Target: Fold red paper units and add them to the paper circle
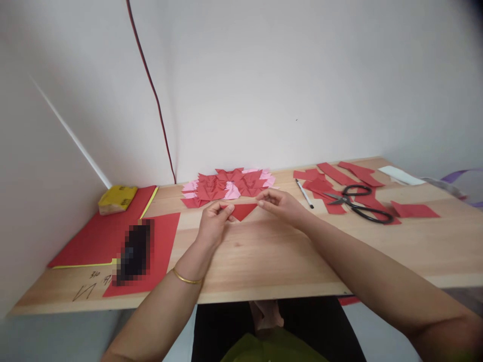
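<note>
Below the pale walls, a wooden surface [271,266] spread wide, its middle serving as the clock's hub. Two red sheets lay close together, the farther sheet [94,236], edged in yellow, toward nine o'clock and the nearer sheet [169,241] toward eight, bearing a dark object [134,254] too blurred to identify. At twelve, near the wall, rested a cluster of folded red and pink paper [211,187]. Red scraps [334,173] were strewn between two and three, with black-handled scissors [344,199], blades apart, across them. The left hand [213,221] and right hand [282,205] were just off the hub toward eleven and one. A yellow packet [119,197] sat on the farther sheet, between nine and ten. A slim pen [304,193] lay toward two. Between the hands was a red paper triangle [243,211], point toward six; the left fingers pinched its left corner, while the right fingers, narrowly spaced, met its right corner, their grip impossible to tell.
</note>
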The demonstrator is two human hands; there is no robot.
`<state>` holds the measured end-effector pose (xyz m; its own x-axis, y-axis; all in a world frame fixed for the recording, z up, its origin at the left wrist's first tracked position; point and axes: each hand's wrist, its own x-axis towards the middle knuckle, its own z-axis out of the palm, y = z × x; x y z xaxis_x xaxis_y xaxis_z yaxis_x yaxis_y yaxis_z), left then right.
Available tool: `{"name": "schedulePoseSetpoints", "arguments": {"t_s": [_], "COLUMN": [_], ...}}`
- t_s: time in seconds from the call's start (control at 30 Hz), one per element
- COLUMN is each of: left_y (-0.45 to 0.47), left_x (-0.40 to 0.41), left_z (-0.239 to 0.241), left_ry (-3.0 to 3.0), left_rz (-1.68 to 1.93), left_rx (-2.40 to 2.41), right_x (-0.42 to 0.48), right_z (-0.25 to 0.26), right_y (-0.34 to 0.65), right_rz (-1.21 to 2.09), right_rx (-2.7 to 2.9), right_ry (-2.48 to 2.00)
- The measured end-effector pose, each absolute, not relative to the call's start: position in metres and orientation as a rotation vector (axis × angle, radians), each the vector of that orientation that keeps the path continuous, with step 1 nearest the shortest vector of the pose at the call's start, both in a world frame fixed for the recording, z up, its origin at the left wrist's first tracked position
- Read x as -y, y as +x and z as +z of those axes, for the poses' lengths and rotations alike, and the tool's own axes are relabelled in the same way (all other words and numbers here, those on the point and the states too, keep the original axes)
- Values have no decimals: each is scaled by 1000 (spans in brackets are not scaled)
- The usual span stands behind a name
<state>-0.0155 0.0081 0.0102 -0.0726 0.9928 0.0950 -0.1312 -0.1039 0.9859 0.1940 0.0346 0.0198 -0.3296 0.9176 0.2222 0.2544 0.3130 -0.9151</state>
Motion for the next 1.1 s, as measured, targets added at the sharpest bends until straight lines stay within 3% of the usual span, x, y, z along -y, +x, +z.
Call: {"name": "schedulePoseSetpoints", "arguments": {"t_s": [0.23, 0.43, 0.67, 1.1], "left_y": [-19, -27, -7, -45], "left_x": [-10, -12, -2, -16], "left_z": [5, 9, 14, 27], "left_ry": [1360, 1747, 2325, 1942], "left_rz": [1267, 1418, 1158, 1275], "left_rx": [-1185, -1301, -1322, -1469], "right_x": [-31, -30, -26, -39], "right_z": [16, 19, 13, 25], "right_y": [187, 188, 178, 207], "right_rz": [874, 706, 620, 678], "right_rx": [1869, 1948, 2102, 1952], "right_ry": [-1044, -1018, -856, -1058]}}
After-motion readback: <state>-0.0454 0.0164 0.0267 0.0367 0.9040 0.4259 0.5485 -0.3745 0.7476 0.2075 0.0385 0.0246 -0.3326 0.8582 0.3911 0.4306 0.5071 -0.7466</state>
